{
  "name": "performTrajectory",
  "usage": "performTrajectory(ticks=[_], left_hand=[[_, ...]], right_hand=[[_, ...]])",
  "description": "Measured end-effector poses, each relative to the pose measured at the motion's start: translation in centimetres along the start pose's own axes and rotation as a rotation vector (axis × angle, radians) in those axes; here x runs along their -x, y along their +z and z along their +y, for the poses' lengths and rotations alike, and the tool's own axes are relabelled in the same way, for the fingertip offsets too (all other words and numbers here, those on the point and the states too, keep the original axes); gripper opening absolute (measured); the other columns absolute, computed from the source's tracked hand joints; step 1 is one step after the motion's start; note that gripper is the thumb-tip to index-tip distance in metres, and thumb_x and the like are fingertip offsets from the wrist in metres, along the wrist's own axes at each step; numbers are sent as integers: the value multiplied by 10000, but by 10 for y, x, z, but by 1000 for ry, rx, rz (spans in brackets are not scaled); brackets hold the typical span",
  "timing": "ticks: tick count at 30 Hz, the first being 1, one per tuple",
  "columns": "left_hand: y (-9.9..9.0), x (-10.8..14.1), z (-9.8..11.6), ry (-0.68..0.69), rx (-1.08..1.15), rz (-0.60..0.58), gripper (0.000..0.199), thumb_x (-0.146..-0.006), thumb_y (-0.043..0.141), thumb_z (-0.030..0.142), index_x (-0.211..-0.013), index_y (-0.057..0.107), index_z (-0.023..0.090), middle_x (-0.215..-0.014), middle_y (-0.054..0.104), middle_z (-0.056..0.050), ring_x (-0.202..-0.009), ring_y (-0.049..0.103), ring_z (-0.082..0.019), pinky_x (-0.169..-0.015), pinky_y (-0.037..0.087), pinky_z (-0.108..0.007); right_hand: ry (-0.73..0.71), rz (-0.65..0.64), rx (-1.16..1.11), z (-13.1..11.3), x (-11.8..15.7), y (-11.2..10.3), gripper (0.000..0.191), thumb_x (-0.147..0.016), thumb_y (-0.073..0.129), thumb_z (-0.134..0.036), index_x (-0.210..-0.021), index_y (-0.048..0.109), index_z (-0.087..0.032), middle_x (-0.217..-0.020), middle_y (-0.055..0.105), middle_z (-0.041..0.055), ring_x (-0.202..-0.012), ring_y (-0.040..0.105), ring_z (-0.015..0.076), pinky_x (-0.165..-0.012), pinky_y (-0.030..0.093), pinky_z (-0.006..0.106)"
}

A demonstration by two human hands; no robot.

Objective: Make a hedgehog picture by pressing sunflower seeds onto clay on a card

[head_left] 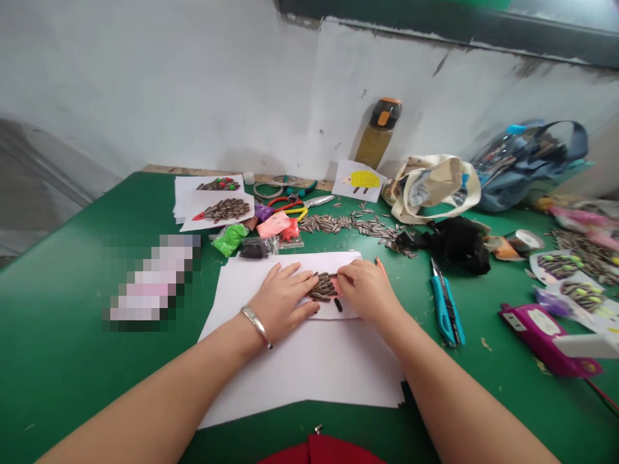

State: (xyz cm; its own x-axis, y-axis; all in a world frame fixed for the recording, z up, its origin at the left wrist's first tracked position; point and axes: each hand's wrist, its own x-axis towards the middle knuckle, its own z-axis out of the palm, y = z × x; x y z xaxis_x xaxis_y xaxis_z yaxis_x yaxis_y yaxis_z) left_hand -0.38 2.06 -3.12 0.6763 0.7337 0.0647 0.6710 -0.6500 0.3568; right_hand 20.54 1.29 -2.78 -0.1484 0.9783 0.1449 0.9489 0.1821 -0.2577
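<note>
**Both hands on the seed picture, center of the paper stack**

Left hand (283,299): palm down on the white paper (290,361), fingers spread and released, fingertips at the left edge of the seed picture (323,288). Silver bracelet (256,326) on that wrist.

Right hand (366,288): fingers bent and bunched at the picture's right edge, over the pink patch (337,287). Can't tell whether they pinch a seed or just press; the tips are hidden.

Seed picture: striped seeds packed in slanted rows, short dark strip (338,305) below, on the top sheet between the hands.

Beyond the paper: green clay pack (229,240), black clay pack (255,248), pink clay pack (273,224), red clay pack (290,231). Behind those, scissors (319,201) with yellow-handled pliers (296,211) near them, and loose seeds (326,223) strewn to the right.

Far left on the green table (62,283): finished-looking seed cards (223,211). Back edge: yellow hedgehog drawing (362,181) leaning by the bottle (377,134), then a cream tote bag (435,187).

Right side: teal cutter (447,306) lying apart from the paper, black bag (461,243) beyond it, magenta case (546,338) farther right. Item left of the paper is pixelated; can't identify.
</note>
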Motion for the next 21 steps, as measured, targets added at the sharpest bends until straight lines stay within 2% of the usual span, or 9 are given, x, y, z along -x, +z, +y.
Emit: performTrajectory(ticks=[5,13,21], left_hand=[[0,-1,0,8,6,-3,422,-901,520,374,-1294,539,223,-1356,560,-87,-1301,402,-352,-1057,254,-623],[-3,-1,2,8,8,-1,416,-895,523,353,-1289,541,221,-1335,571,-91,-1292,417,-351,-1041,275,-622],[-2,-1,1,-7,13,9,456,-893,524,356,-1327,504,216,-1332,574,-97,-1298,410,-344,-1054,267,-616]], right_hand=[[-16,26,4,1,0,1,304,-868,481,-181,-599,622,-193,-710,625,22,-740,519,152,-698,256,289],[-5,-5,-7,-1,0,-1,288,-868,504,-190,-612,634,-191,-720,625,25,-746,526,149,-706,267,284],[8,-7,21,-1,2,-4,258,-880,486,-174,-697,666,-196,-792,652,36,-801,547,165,-732,268,297]])
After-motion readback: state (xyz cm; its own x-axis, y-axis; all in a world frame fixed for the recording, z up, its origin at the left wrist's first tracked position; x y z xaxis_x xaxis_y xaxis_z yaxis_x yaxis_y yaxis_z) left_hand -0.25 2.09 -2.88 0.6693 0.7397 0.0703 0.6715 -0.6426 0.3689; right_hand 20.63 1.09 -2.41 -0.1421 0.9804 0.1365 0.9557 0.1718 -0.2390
